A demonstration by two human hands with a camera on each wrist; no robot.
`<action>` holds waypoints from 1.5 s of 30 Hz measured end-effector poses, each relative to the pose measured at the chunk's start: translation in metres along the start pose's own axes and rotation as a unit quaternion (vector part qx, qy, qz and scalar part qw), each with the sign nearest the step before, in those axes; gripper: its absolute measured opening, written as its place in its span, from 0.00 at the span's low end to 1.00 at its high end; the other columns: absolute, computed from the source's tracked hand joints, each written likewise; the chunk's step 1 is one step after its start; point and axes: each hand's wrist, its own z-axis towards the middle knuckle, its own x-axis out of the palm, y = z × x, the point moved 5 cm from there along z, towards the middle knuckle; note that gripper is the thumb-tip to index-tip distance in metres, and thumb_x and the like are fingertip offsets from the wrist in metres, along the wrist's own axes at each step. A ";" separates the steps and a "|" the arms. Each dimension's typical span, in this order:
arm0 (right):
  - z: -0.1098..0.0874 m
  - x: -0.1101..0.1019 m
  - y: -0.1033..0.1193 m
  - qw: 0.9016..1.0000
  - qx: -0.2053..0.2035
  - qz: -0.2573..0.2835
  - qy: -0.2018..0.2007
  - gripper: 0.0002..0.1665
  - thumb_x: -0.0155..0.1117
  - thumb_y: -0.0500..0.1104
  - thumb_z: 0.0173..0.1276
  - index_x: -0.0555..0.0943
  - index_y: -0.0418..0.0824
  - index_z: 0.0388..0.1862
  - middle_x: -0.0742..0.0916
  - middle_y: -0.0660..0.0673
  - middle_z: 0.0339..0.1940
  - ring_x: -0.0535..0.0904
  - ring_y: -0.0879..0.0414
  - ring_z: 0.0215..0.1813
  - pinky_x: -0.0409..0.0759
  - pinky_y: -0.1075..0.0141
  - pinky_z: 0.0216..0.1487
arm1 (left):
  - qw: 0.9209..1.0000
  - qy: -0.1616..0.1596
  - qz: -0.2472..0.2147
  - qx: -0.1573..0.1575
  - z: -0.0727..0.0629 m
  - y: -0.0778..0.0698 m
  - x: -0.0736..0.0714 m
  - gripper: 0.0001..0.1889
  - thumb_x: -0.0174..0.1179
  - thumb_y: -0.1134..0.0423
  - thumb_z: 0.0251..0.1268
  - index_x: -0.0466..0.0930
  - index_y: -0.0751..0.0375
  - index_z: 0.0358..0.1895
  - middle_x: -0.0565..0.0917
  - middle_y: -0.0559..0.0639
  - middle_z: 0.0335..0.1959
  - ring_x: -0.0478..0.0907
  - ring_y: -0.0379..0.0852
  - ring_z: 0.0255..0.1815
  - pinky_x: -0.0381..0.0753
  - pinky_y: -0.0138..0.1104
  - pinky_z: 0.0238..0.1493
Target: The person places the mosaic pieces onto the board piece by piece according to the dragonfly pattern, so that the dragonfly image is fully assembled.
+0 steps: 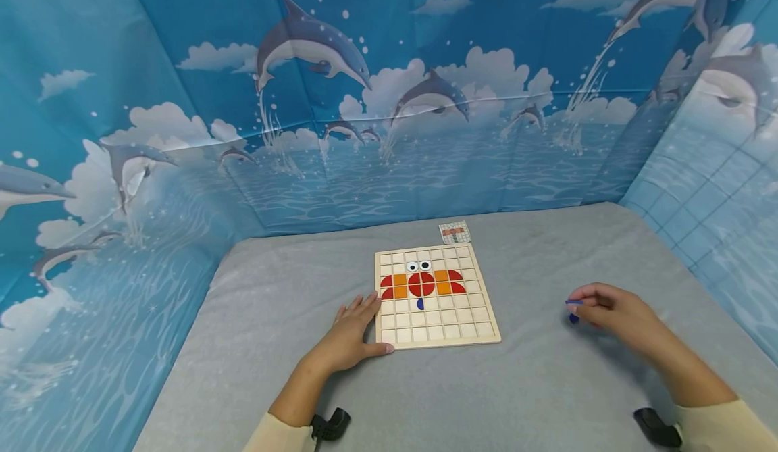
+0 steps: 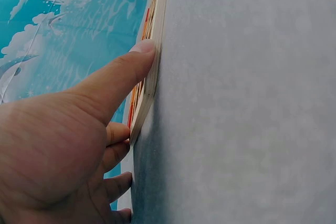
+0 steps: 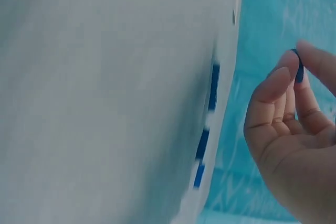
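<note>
A wooden grid board point(image 1: 434, 334) lies on the table, with red rounded tiles point(image 1: 421, 283), orange square tiles point(image 1: 400, 286), two eye discs point(image 1: 425, 265) and one blue curved tile point(image 1: 421, 304) on its cells. My left hand point(image 1: 346, 337) rests at the board's left side. Its thumb touches the near left corner and its fingers lie along the edge. Right of the board, my right hand point(image 1: 614, 310) pinches a small blue tile point(image 3: 300, 67) between thumb and fingertips, raised over the table. Below that hand several blue tiles point(image 3: 214, 86) lie on the cloth.
A small picture card point(image 1: 454, 232) with a similar grid pattern lies just behind the board. Grey cloth point(image 1: 273, 303) covers the table. A blue dolphin-print curtain point(image 1: 365, 168) rises along the table's back and sides.
</note>
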 end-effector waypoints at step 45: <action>0.062 0.132 0.110 0.989 -0.071 0.100 0.088 0.16 0.63 0.35 0.71 0.80 0.30 0.55 0.84 0.40 0.38 0.86 0.47 0.39 0.89 0.59 0.44 | 1.000 0.002 -0.001 -0.005 0.002 0.002 0.001 0.53 0.71 0.38 0.57 0.55 0.54 0.81 0.53 0.49 0.84 0.45 0.58 0.85 0.42 0.62 0.81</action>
